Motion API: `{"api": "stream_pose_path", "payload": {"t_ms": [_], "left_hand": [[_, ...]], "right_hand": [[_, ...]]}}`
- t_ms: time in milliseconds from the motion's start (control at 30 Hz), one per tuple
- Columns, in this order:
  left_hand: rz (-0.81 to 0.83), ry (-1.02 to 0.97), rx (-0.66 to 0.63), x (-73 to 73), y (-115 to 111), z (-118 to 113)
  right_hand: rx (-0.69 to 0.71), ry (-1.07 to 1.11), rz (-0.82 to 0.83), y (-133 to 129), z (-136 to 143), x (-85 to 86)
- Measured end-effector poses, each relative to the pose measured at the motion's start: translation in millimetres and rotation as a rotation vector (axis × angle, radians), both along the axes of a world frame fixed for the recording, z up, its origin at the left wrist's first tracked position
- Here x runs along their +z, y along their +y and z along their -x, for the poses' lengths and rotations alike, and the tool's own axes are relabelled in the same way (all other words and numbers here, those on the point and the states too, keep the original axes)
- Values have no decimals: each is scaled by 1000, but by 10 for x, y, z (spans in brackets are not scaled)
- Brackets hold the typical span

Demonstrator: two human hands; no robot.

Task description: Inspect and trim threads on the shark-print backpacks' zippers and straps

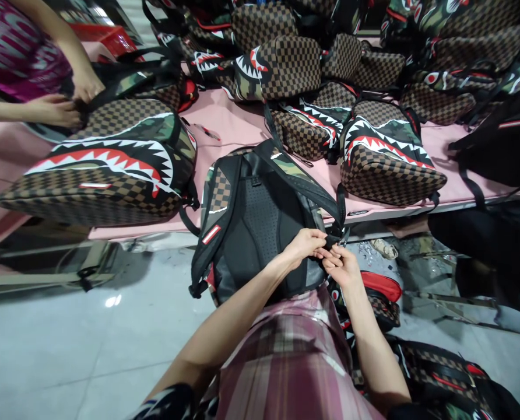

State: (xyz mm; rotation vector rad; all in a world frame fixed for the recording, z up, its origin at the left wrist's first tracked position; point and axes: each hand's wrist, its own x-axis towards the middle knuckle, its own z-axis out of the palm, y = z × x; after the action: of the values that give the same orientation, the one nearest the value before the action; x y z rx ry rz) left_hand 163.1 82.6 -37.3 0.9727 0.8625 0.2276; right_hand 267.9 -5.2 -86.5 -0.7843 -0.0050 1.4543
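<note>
A backpack leans between my lap and the table edge, its black padded back and shoulder straps facing me. Brown checks and camouflage show along its sides. At its right lower side, my left hand pinches a black strap. My right hand is close beside it, fingers also closed on the strap's end near the buckle area. The fingers hide the exact part being gripped.
The pink table carries several shark-mouth backpacks, including a large one at left and another at right. A co-worker's hands touch a bag at upper left. More bags lie on the floor at lower right.
</note>
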Motion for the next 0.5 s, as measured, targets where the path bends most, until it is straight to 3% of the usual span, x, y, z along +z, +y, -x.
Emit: {"api": "stream_pose_path", "payload": {"t_ms": [200, 333, 433, 500], "left_hand": [[-233, 80, 1, -114, -124, -34], [-692, 358, -146, -112, -278, 93], [-1066, 410, -195, -50, -436, 445], [-1223, 376, -78, -40, -495, 879]], "right_hand": [[85, 7, 22, -81, 8, -57], [-8, -236, 158, -128, 162, -95], [-63, -457, 229, -167, 282, -77], [-103, -526, 196, -215, 327, -41]]}}
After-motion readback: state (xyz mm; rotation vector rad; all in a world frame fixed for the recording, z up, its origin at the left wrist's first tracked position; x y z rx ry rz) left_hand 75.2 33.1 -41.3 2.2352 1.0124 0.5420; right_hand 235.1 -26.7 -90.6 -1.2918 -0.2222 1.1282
